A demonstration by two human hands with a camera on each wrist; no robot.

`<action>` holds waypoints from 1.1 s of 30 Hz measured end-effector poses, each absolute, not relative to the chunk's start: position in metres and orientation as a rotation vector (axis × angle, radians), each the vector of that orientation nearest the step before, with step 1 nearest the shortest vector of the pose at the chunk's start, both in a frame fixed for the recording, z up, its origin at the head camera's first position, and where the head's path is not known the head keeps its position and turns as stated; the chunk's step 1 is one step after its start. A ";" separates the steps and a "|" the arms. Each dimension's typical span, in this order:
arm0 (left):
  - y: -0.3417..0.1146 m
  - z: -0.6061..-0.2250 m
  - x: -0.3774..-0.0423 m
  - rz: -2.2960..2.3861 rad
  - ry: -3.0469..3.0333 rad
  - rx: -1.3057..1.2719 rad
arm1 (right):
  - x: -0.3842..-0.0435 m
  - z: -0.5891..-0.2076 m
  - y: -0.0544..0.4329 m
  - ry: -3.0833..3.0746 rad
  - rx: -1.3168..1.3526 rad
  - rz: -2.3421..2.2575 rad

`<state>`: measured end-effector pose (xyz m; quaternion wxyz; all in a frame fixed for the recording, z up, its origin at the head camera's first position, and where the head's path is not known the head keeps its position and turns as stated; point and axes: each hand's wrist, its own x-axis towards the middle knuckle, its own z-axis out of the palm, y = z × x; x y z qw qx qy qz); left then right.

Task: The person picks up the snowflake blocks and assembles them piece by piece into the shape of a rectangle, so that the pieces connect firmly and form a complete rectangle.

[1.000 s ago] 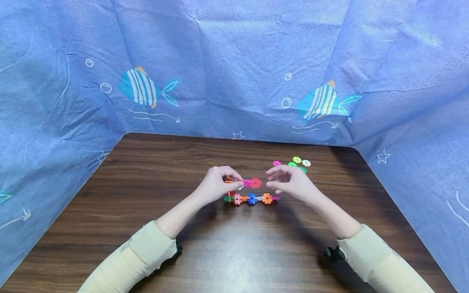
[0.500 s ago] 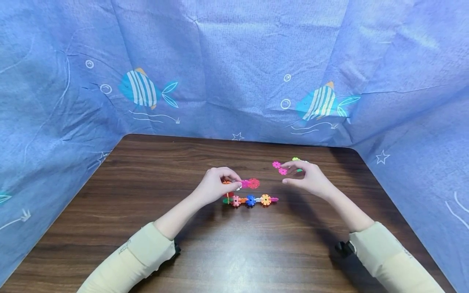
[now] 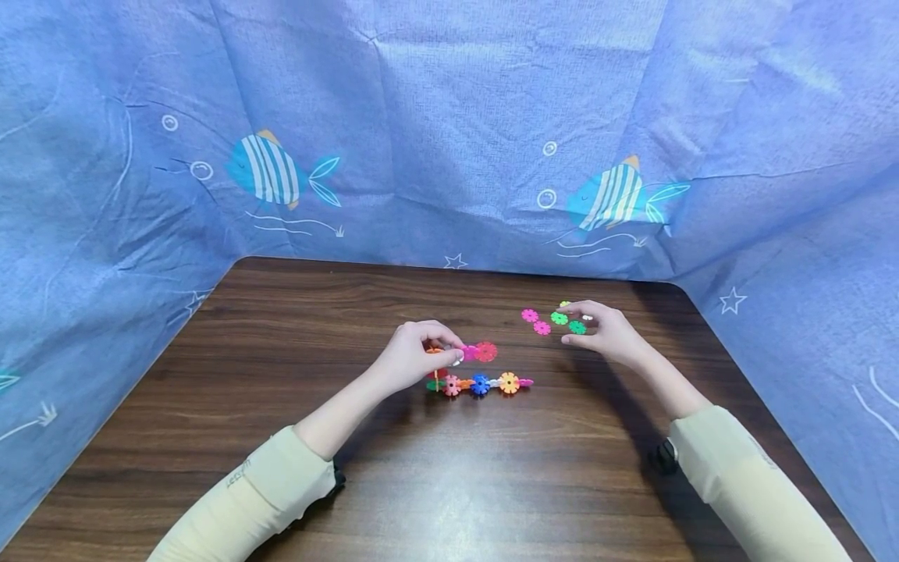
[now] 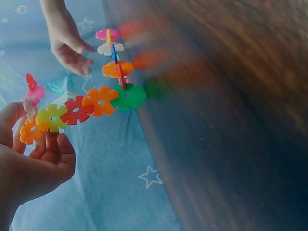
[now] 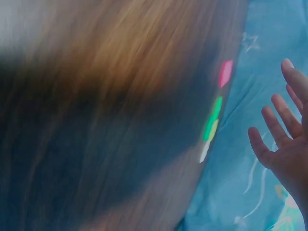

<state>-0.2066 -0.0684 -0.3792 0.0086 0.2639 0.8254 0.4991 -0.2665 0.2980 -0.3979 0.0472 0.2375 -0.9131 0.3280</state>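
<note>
My left hand pinches a bent chain of interlocked flower-shaped plastic discs above the middle of the table. In the left wrist view, its fingers are at the orange disc and a partly hidden white one, with yellow, red and green discs following. One arm of the chain ends in a red disc, the other in a magenta one. My right hand hovers with parted fingers over loose flower discs at the back right. In the right wrist view nothing shows between its fingers.
Loose discs in pink, green, yellow and white lie on the dark wooden table, some partly behind my right hand. A blue fish-print cloth hangs behind and beside the table.
My right hand has moved from beside the chain's red end to the right, over the loose discs, uncovering pink and green ones. My left hand and the chain have hardly moved.
</note>
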 end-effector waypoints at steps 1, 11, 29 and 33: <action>-0.069 -0.379 -0.207 1.559 2.577 0.827 | -0.270 -0.401 0.300 -2.793 0.725 0.999; -0.071 -0.380 -0.208 1.571 2.581 0.830 | -0.293 -0.420 0.328 -2.884 0.788 0.830; -0.072 -0.380 -0.209 1.571 2.571 0.833 | -0.313 -0.432 0.338 -2.916 0.727 0.652; -0.072 -0.378 -0.208 1.563 2.584 0.824 | -0.314 -0.432 0.336 -2.918 0.718 0.653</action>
